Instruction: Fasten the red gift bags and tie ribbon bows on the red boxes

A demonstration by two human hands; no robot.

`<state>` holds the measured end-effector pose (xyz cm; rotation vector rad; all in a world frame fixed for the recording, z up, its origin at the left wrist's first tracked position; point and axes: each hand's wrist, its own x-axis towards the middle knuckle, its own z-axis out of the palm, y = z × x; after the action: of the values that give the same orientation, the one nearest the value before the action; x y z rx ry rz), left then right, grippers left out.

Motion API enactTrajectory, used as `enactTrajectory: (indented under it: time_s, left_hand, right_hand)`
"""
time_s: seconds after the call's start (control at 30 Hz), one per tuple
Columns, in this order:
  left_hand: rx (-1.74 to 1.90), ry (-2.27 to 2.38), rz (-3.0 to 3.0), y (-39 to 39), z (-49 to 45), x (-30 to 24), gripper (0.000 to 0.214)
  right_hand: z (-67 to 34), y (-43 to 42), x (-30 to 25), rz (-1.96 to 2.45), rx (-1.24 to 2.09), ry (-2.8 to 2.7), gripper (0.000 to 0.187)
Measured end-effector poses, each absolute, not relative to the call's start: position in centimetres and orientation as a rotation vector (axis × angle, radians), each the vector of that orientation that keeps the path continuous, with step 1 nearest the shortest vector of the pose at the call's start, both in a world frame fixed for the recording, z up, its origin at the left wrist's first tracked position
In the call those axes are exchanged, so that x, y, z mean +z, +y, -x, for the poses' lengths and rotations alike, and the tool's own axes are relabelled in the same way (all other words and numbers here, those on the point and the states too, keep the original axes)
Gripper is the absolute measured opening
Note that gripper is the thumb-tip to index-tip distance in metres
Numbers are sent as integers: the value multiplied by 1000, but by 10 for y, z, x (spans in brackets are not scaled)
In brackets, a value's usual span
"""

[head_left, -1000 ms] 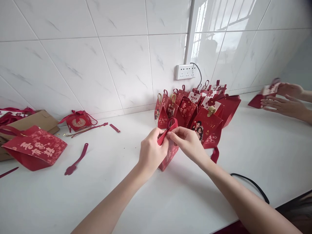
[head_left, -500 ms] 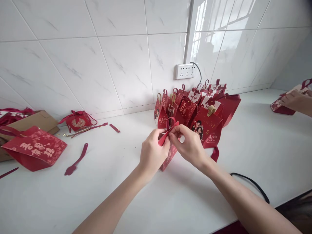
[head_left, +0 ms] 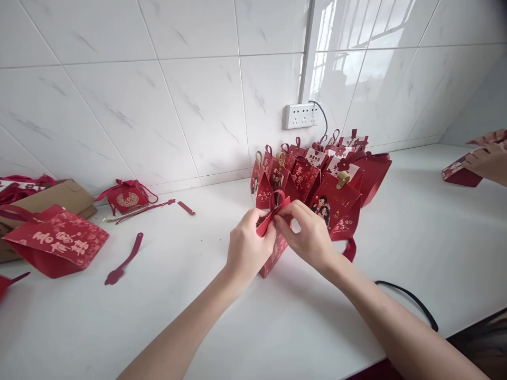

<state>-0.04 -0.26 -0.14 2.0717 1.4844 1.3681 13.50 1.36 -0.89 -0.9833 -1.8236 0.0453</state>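
A red paper gift box [head_left: 274, 257] stands on the white counter in front of me, a looped dark-red strap [head_left: 278, 198] rising from its top. My left hand [head_left: 251, 245] pinches the box's top edge from the left. From the right, my right hand [head_left: 304, 229] presses thumb and fingers together at the same top edge, by the foot of the strap. Any fastener under the fingertips is hidden. Close behind stands a group of finished-looking red gift boxes [head_left: 304, 182], several with strap loops; the nearest [head_left: 336, 206] carries a printed cartoon couple.
To the left lie a tilted red box [head_left: 59, 240], a brown carton [head_left: 69, 195], a small red bag [head_left: 129, 197] and a loose flower-ended strap [head_left: 124, 261]. A black cable [head_left: 412, 295] curves at right. Another person's hand [head_left: 489, 161] holds a box at far right.
My hands and the box have hardly moved. At far right the other person's hands have shifted on their box. A red item has entered at the left edge.
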Motion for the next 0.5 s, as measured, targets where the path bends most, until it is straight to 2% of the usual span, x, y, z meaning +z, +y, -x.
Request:
enactTrajectory:
  time_s: [0.1,0.5]
  left_hand:
    - [1403,1452,-2028,-3,0,-2,4]
    - [1394,1409,-2009,-2,2,-3,16]
  right_hand:
    - [-135,15,-11,948,-53,-1843,11]
    - [-134,13,-8,952,-78,-1854,12]
